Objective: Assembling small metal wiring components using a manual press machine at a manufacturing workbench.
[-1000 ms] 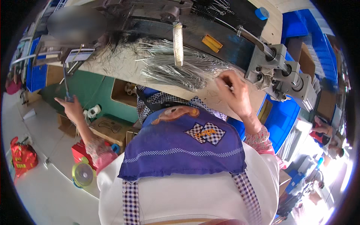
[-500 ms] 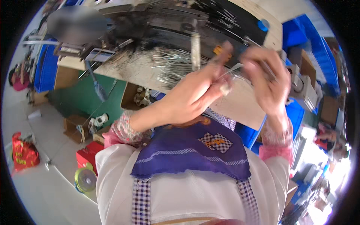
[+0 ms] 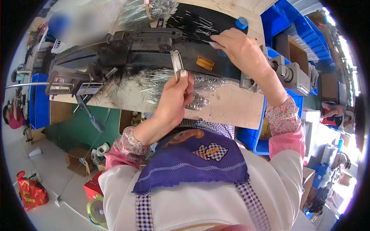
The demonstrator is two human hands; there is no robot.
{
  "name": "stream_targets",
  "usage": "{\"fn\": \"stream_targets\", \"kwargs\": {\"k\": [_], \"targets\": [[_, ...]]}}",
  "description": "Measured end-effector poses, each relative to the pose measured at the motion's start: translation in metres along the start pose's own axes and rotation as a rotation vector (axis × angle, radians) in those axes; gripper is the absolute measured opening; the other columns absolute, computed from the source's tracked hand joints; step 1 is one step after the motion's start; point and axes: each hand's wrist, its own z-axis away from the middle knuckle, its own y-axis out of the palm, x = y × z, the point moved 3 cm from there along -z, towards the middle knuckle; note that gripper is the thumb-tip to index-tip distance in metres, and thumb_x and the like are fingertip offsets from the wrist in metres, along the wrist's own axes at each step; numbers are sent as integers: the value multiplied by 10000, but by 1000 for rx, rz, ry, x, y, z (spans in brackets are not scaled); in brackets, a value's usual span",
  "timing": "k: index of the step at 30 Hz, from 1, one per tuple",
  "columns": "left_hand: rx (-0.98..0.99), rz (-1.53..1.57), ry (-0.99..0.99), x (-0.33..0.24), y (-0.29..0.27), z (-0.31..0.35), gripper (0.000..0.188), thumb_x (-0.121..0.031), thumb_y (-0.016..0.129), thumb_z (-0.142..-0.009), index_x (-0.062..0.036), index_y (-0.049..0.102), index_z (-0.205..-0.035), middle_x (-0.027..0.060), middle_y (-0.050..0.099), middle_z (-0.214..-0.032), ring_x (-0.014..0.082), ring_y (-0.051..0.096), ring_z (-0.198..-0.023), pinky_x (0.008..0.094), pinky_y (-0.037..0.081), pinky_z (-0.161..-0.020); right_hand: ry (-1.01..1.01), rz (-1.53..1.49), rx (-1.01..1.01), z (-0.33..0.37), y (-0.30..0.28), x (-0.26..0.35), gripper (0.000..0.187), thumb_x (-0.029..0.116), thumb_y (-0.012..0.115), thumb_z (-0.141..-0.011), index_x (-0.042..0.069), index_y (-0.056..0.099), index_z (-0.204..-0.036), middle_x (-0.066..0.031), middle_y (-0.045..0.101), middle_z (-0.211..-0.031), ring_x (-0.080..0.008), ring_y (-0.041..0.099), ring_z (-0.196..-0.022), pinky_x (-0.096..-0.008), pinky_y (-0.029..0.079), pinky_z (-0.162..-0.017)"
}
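My left hand [image 3: 174, 98] is closed with the thumb on the end of a pale metal lever handle [image 3: 176, 61], which stands out from the near side of a dark bench machine [image 3: 146, 40]. My right hand [image 3: 241, 48] pinches at the machine's right end, palm down. From its fingertips a thin wire with a dark twisted length [image 3: 194, 37] runs toward the machine's tip; a small pale piece also shows at the fingers, its kind unclear. Below the machine lies a pile of looped metal wires [image 3: 158, 84], partly behind my left hand.
A yellow block [image 3: 205, 63] sits on the machine bed. Loose looped wires [image 3: 198, 24] and a blue round cap [image 3: 241, 23] lie on the black mat. A grey motor-like unit [image 3: 291, 75] stands right; blue bins [image 3: 277, 19] lie beyond. Someone's blurred shape is far left.
My hands have parted. The left went down and left onto the lever handle; the right moved forward and left to the machine's end. The view has shifted, showing more of the far bench.
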Motion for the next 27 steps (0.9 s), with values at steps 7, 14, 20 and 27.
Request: {"fn": "stream_targets", "kwargs": {"k": [7, 14, 20, 27], "targets": [[555, 462, 62, -66, 12, 31, 153, -211, 478, -995, -95, 460, -897, -11, 417, -897, 26, 304, -485, 172, 219, -360, -4, -102, 137, -15, 6, 4, 304, -36, 602, -699, 8, 640, -997, -92, 604, -838, -270, 587, -818, -365, 512, -694], [448, 971, 100, -79, -91, 30, 243, -238, 432, -1011, -89, 622, -1036, 2, 456, -701, 37, 322, -386, 227, 250, -339, 29, -218, 112, -11, -5, 12, 241, -35, 625, -637, 1, 610, -875, -104, 559, -785, -296, 576, -789, -373, 520, -684], [442, -1082, 457, -60, -12, -6, 250, -218, 611, -881, 13, 698, -838, 112, 608, -588, 200, 563, -503, 302, 424, -505, 180, 106, 272, -68, 37, -34, 187, 94, 591, -834, 32, 643, -1002, -172, 602, -892, -371, 604, -885, -445, 486, -726], [387, -1011, 535, -49, 37, -98, 267, -266, 628, -810, -21, 696, -730, 184, 626, -661, 311, 609, -569, 369, 457, -552, 30, -364, 174, -16, -3, -21, 206, 144, 685, -756, 20, 613, -904, -112, 571, -845, -305, 595, -802, -390, 488, -693]]}}
